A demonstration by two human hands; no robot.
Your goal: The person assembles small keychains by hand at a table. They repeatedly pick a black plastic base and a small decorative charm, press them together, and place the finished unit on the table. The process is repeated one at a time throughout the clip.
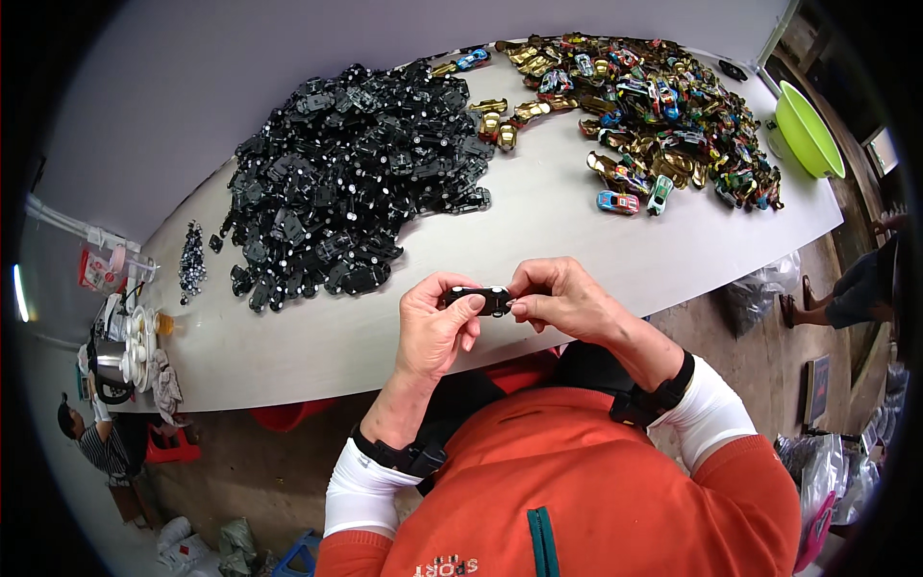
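Above the table's near edge, my left hand [433,325] is closed on a black toy car chassis [493,302], its thumb lying along the underside. White wheels show at the chassis's upper edge. My right hand [569,300] pinches at the right end of the same piece; anything smaller between those fingertips is too tiny to make out. A big heap of black toy car chassis [336,173] lies beyond my left hand. Farther right is a pile of toy car bodies [663,115], gold and multicoloured. Two loose bodies, one blue and red [617,202], one green [660,194], lie at its near side.
Small wheels [192,262] form a narrow pile at the table's left. A kettle [112,363] and white cups stand at the left end. A lime-green basin [810,130] leans at the right end. Another person [111,447] is at lower left; someone's legs [846,293] show right.
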